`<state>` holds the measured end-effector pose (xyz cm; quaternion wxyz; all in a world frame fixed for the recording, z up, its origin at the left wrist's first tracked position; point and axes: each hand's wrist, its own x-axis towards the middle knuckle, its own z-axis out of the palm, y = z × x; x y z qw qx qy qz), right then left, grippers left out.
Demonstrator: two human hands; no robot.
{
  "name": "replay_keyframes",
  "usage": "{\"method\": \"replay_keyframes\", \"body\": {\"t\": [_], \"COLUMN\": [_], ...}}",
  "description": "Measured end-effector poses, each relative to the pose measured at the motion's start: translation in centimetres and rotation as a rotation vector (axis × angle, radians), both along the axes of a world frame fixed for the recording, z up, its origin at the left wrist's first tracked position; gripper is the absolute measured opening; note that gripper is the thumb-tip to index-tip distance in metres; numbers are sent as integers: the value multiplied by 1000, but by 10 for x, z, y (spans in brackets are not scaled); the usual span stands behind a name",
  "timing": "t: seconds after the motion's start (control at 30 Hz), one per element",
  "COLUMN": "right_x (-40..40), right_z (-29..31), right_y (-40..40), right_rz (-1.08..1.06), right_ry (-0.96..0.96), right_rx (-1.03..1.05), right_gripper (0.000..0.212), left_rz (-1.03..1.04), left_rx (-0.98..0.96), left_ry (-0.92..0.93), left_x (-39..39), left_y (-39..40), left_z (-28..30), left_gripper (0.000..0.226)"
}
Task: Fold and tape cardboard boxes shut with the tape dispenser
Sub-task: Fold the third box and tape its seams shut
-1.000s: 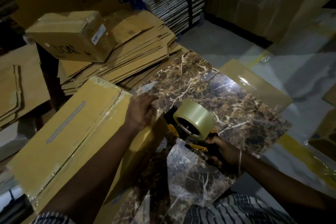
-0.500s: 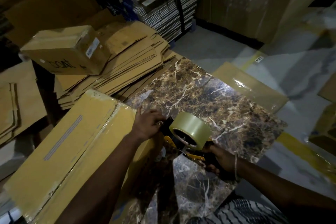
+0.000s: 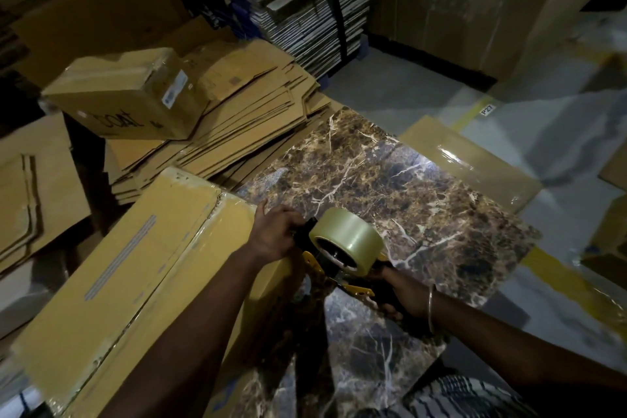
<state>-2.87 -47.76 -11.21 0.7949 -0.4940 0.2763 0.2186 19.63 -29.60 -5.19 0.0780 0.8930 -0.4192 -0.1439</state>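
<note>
Box at frame lower left, on bench. Left hand presses box corner, fingers curled at tape end, anchoring it. Right hand grips dispenser handle, set for pull.

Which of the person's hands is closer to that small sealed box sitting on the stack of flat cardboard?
Left. The left hand sits at the long box's end, nearer the small sealed box. The right hand, holding the tape dispenser, lies farther away.
</note>
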Motion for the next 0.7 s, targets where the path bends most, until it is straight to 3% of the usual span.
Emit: {"method": "replay_keyframes", "body": {"t": [0.07,0.1,0.23,0.4,0.6,0.7], "right_x": [4,5,5,9,8,2], "right_z": [3,4,8,6,1,3], "right_y": [1,1,-2,-6,-15,-25], "right_rz": [16,36,46,28,26,-66], "right_ry": [2,2,30,89,27,68], "right_rx": [-8,-9,-18,-2,-1,-67], "right_gripper": [76,76,55,52,47,41], "left_rz": [11,16,18,31,22,19], "left_rx": [18,23,-18,-42,-58,-82], "left_ry": [32,42,69,51,60,53], "left_x": [3,4,3,-1,1,2], "left_y": [0,0,0,-1,1,1], "left_z": [1,0,2,2,-2,-5], "left_gripper": [29,29,25,14,4,16]}}
